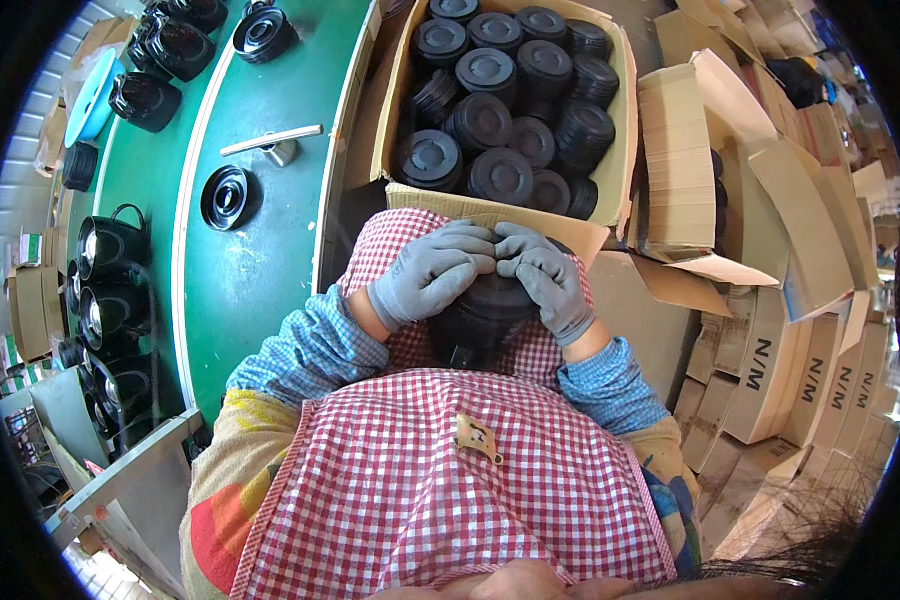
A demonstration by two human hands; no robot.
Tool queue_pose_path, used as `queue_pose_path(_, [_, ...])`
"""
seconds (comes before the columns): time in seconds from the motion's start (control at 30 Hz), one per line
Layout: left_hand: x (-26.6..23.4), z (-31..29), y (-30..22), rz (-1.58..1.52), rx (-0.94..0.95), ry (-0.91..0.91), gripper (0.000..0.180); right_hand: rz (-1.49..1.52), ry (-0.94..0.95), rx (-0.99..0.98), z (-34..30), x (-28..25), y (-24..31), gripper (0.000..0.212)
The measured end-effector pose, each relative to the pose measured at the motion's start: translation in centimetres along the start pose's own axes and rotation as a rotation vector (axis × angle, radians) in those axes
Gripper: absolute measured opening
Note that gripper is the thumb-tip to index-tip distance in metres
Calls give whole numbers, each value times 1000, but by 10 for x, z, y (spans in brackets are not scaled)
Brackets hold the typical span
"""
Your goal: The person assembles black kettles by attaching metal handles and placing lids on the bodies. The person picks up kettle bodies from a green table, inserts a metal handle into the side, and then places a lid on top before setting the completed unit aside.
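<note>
A dark, round, roughly cylindrical black thing (482, 310) rests in my lap against the red-checked apron. Its kind is hard to make out, since both grey-gloved hands cover its far edge. From the left, my left hand (432, 273) lies over it with fingers bent and closed at that edge. My right hand (547, 280) grips the same edge from the other side, its fingers curled in and their tips close to those of my left. What the fingertips press on is hidden. Just beyond the hands stands an open cardboard box (450, 200) filled with black ribbed round lids (498, 176).
At my left runs a green worktable (270, 270) carrying a black round lid (228, 197), a metal handle-shaped piece (272, 140) and another black round part (264, 35). Glossy black jugs (113, 245) line its far side. Open cartons (675, 160) and stacked boxes (770, 370) crowd the right.
</note>
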State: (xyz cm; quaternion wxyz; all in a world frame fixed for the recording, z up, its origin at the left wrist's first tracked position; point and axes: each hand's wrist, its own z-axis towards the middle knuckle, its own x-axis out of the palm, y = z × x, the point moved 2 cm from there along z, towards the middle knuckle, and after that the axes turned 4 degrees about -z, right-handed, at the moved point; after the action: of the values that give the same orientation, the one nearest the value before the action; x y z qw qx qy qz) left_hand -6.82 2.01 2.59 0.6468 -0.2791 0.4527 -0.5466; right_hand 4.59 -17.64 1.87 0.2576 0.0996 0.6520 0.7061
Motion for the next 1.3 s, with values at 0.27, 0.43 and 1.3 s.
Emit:
queue_pose_path(0.27, [4, 16, -54, 478, -121, 128, 94, 201, -51, 23, 11, 11, 21, 63])
queue_pose_path(0.43, [-23, 10, -23, 647, -251, -59, 94, -490, 29, -304, -5, 15, 66, 58])
queue_pose_path(1.3, [-20, 12, -13, 779, -294, 207, 71, -537, 259, -169, -10, 2, 61, 76])
